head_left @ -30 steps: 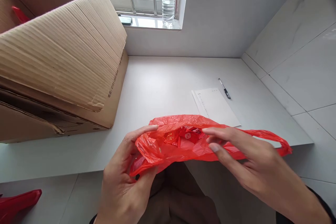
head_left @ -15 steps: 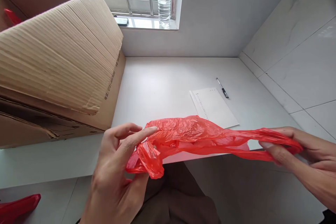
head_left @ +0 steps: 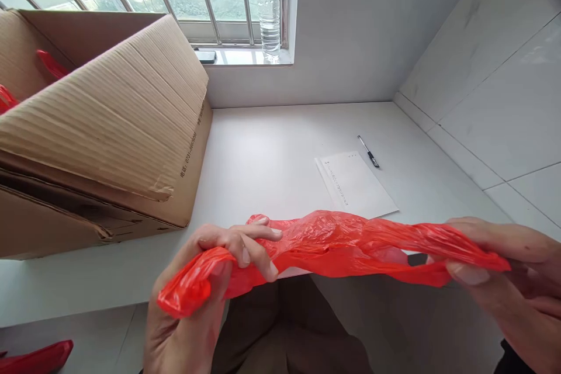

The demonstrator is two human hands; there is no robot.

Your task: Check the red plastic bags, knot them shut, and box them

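A thin red plastic bag (head_left: 324, 242) is stretched sideways between my two hands, above the front edge of the white table (head_left: 258, 158). My left hand (head_left: 210, 286) is closed on its left end, fingers lying across the crumpled film and the thumb beneath a bunched piece that sticks out to the left. At the other end my right hand (head_left: 504, 274) grips the bag's handle loop between thumb and fingers. A gap shows inside that loop. Whether anything lies in the bag cannot be made out.
A large open cardboard box (head_left: 144, 111) with red plastic inside stands at the left. Behind the bag lie white paper sheets (head_left: 357, 184) and a pen (head_left: 368, 151). A water bottle (head_left: 269, 11) and a phone (head_left: 205, 56) are on the windowsill. Something red (head_left: 39, 358) is at lower left.
My left hand has shifted its hold, its fingers now lying over the bag, and the bunched end points left. The bag appears slightly lower. The camera view has tilted up a little.
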